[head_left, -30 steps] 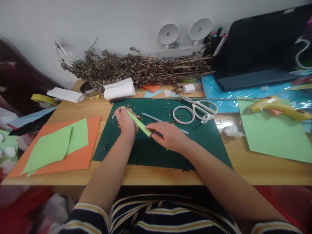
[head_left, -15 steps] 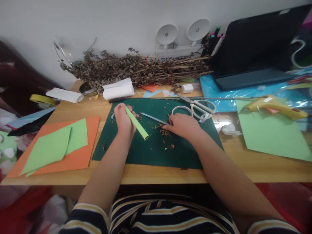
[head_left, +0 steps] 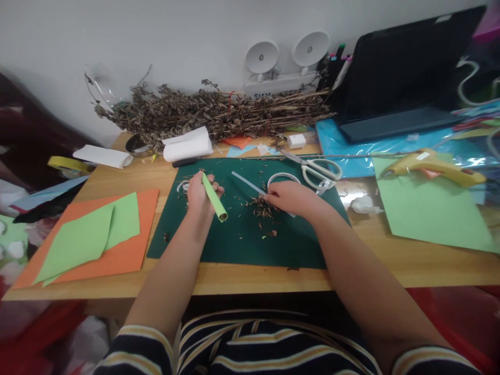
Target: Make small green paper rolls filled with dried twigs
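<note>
yellow tape roll (head_left: 67, 163) — left | black screen (head_left: 402, 75) — propped, right | white lamps (head_left: 262, 62) near wall (head_left: 175, 41)

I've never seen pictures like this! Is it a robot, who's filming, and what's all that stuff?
No robot here: those are a person's own two bare hands. The pictures come from one camera worn on the person's head, looking forward and down. The left hand holds a green tube, with something brown showing in its open end. The right hand is at a pale stick beside dry brown bits; I can't tell whether it grips the stick. Under the hands is a dark green mat on a wooden table. Scissors and a white ring lie near the right hand. Further right, a yellow glue gun rests on green paper. A bundle of dried plants lies along the back.
</note>
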A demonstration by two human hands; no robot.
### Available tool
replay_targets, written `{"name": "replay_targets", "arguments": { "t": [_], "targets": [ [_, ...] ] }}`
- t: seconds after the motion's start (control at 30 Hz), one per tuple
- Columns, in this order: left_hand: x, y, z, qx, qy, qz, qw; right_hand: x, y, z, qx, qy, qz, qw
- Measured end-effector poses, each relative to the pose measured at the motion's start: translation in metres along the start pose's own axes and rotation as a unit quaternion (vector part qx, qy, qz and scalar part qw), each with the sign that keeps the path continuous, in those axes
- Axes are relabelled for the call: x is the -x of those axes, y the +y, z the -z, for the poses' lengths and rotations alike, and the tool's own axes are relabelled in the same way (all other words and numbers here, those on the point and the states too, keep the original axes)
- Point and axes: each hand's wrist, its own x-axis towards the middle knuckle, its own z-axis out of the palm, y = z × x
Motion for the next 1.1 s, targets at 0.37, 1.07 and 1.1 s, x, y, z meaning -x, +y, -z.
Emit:
{"name": "replay_targets", "arguments": {
  "t": [0.37, 1.07, 1.1],
  "targets": [
    [0.001, -0.003, 0.002, -0.079, -0.062, -0.225, 0.969, 0.005, 0.001, -0.001, -0.516, 0.205, 0.116, 0.823],
    [0.066, 0.002, 0.003, -0.301, -0.388, -0.232, 0.840, 0.036, -0.063, 0.059, -0.396, 0.286, 0.326, 0.809],
    [0.067, 0.003, 0.003, -0.325, -0.399, -0.235, 0.825, 0.036, -0.063, 0.059, -0.375, 0.279, 0.328, 0.821]
  ]
}}
